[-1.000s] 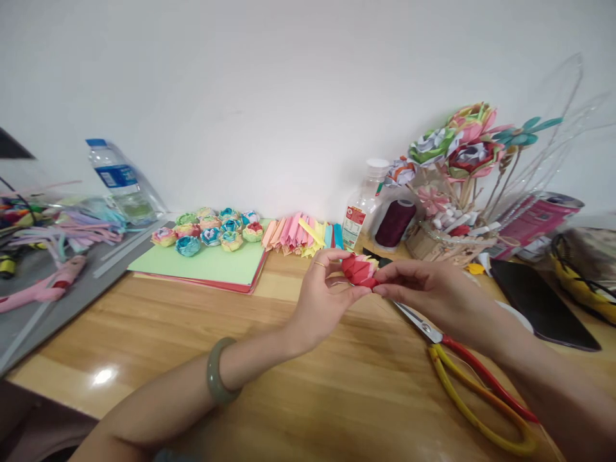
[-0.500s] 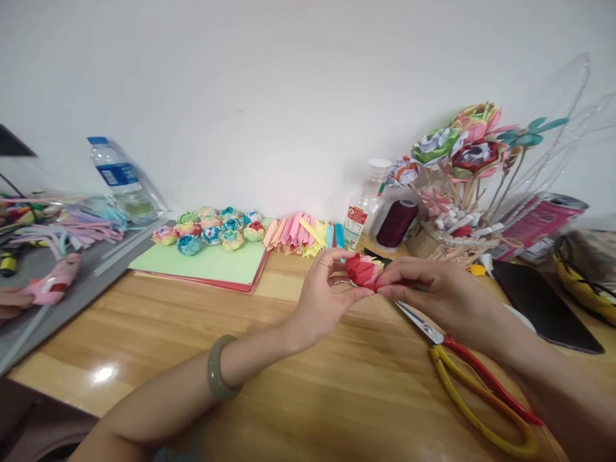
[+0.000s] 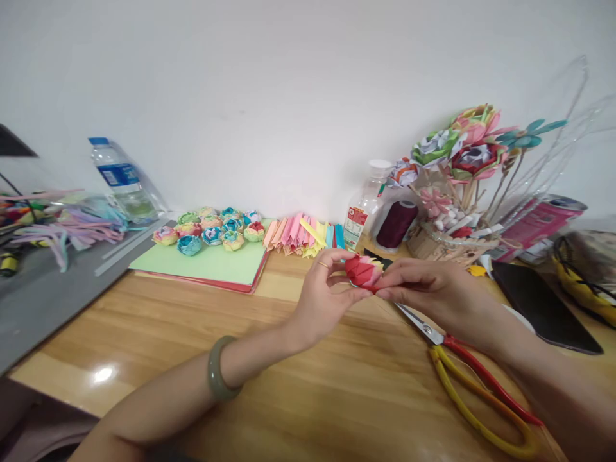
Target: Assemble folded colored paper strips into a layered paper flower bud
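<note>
Between my two hands, above the table, is a small red, pink and yellow paper flower [image 3: 362, 271]. My left hand [image 3: 323, 292] wears a ring and is closed on the flower's left side, fingers behind and above, thumb below. On the other side my right hand [image 3: 428, 289] pinches the flower's lower right edge between thumb and fingers. Under and beside my right hand lie large scissors [image 3: 481, 385] with red and yellow handles, their blades pointing away. Folded paper strips [image 3: 298, 236] in orange, pink, yellow and blue lie just beyond my left hand.
Several finished paper flowers [image 3: 212, 236] sit on green paper [image 3: 202, 268] to the left. Behind my hands stand a clear bottle [image 3: 368, 199] and a dark thread spool [image 3: 396, 224]. A flower basket [image 3: 452, 240] and a black phone [image 3: 543, 308] are right; a water bottle [image 3: 115, 179] is far left.
At the far left, another person's hand with a pink glue gun has gone out of view. My hands and the red flower stay almost in place.
</note>
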Demonstrator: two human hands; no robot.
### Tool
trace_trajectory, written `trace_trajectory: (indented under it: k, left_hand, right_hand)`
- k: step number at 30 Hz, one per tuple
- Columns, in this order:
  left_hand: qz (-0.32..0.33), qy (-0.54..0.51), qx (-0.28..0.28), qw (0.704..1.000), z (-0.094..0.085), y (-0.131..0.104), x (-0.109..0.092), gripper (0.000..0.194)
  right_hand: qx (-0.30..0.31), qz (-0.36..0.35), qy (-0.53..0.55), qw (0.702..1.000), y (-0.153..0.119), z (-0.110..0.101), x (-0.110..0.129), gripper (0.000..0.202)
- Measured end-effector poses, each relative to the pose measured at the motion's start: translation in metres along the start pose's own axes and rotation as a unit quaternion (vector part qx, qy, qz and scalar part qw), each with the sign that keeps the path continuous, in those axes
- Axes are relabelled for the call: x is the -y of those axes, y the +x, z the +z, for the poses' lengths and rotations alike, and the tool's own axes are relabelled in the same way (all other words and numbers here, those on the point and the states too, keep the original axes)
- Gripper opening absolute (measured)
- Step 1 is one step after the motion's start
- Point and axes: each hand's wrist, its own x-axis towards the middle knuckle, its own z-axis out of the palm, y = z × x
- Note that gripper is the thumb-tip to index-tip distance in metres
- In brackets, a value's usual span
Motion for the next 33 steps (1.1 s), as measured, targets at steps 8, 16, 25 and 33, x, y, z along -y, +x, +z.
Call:
trace_trajectory:
  k: [8,16,25,33]
  left_hand:
    - [0.014,0.008,0.012,1.0,0.0002,-0.0022,0.003,0.042]
    - [0.021,0.008,0.009,1.0,0.0011,-0.0005,0.0011,0.042]
    - [0.011,0.015,0.007,1.0,-0.0005,0.0001,-0.0005,0.042]
    - [-0.032,-0.027,0.011,0.999,0.0015,-0.0004,-0.0055,0.044]
  right_hand:
    - [-0.028,0.025,0.012,0.999,0.0023,0.0081,0.0001,0.032]
    - [-0.023,0.036,0.031,0.999,0.0034,0.0051,0.0016,0.034]
    - [-0.02,0.036,0.031,0.999,0.0025,0.003,0.0033,0.037]
    - [-0.041,0.069,0.053,0.995,0.0047,0.0082,0.0049,0.039]
